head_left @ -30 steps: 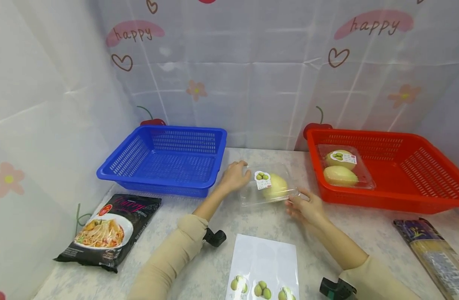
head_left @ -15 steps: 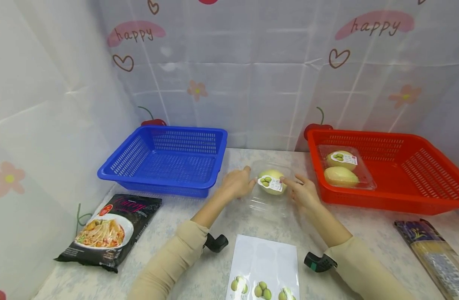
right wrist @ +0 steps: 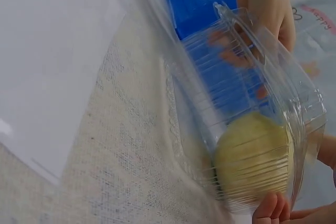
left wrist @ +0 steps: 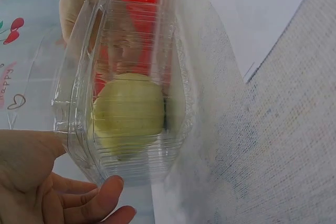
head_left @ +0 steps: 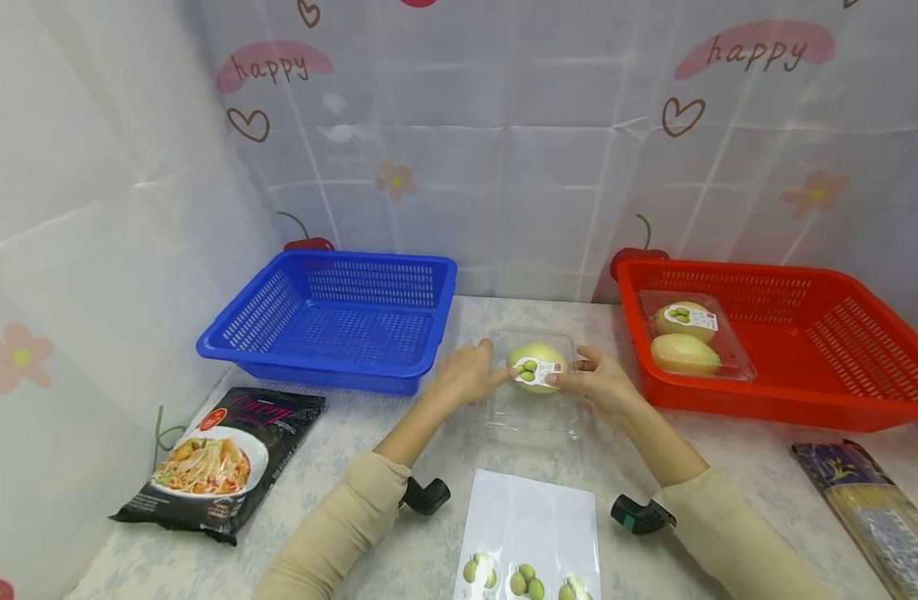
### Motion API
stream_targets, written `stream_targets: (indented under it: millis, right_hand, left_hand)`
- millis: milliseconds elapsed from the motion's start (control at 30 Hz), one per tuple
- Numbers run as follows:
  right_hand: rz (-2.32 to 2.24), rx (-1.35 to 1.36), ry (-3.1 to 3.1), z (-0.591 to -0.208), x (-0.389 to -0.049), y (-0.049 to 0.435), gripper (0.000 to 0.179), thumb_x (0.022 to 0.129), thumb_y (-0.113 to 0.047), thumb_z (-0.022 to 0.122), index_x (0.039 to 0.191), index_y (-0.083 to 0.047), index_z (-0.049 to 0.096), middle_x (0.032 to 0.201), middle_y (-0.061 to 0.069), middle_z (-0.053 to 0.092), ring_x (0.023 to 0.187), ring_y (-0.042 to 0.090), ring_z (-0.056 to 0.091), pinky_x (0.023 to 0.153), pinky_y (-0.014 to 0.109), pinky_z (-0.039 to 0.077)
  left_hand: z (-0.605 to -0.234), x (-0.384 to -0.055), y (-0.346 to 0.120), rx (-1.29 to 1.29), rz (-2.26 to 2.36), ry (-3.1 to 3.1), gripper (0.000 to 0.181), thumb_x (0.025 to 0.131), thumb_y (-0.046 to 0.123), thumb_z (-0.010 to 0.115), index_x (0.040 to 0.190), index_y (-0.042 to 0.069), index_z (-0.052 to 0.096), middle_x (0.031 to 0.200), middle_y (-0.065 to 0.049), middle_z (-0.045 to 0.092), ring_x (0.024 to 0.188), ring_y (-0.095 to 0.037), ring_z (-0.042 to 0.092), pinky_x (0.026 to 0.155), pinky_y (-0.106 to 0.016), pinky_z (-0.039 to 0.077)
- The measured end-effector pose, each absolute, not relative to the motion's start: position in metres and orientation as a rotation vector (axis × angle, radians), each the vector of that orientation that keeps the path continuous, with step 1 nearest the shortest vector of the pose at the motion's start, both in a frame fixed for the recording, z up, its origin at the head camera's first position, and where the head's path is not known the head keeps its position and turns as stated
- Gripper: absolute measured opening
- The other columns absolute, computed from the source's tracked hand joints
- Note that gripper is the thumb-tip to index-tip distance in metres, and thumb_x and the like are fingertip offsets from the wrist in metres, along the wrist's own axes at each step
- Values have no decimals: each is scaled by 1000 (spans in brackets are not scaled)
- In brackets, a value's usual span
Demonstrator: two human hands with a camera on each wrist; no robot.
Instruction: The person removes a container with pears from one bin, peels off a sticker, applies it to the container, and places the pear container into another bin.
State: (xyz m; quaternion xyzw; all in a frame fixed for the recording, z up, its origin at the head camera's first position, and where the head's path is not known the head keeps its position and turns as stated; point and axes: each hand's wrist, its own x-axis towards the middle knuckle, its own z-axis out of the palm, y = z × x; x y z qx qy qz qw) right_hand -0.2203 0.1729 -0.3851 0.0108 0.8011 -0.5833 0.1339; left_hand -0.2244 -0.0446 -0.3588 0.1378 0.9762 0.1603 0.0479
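Note:
A clear plastic clamshell box sits between my two hands on the table. Inside is one pale yellow-green melon, with a white sticker picturing green fruit over it on the lid. My left hand holds the box's left side, its thumb on the lid at the sticker's left end and its fingers bent along the wall. From the opposite side, my right hand grips the box, thumb at the sticker's right part. Its curled fingers show against the side wall in the right wrist view.
A blue basket stands back left, and a red basket back right holds another boxed pair of melons. A sheet of fruit stickers lies in front. Black noodle packet left; another long packet right.
The box has straightened from its slanted position, and the sticker now lies over the melon. My right hand has moved from the near right corner to the right side, thumb onto the sticker.

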Motion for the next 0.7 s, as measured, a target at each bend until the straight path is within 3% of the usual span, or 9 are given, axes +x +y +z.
stream_targets:
  millis: [167,367,700]
  right_hand:
    - [-1686,70,2392,-384,-227,173,86,83,-27,72,145,6,23,108,15,47,92,20,44,73,23,44]
    - [-1800,133,2412,-386,-231,170,73,85,-20,70,140,10,33,89,6,45,70,9,42,56,18,39]
    - [-1750,66,2501,-387,-231,169,65,88,-17,64,138,12,34,91,8,46,78,12,42,59,16,37]
  left_hand:
    - [-361,-225,-45,418,455,3012,67,86,54,58,127,1,51,67,-5,56,52,-15,52,42,-25,40]
    - [-362,-225,-44,415,433,3034,67,86,55,58,127,2,51,70,-6,55,54,-16,47,42,-24,39]
    - [-369,-221,-44,396,485,3071,62,85,55,59,118,3,54,64,-6,52,51,-15,44,41,-25,39]
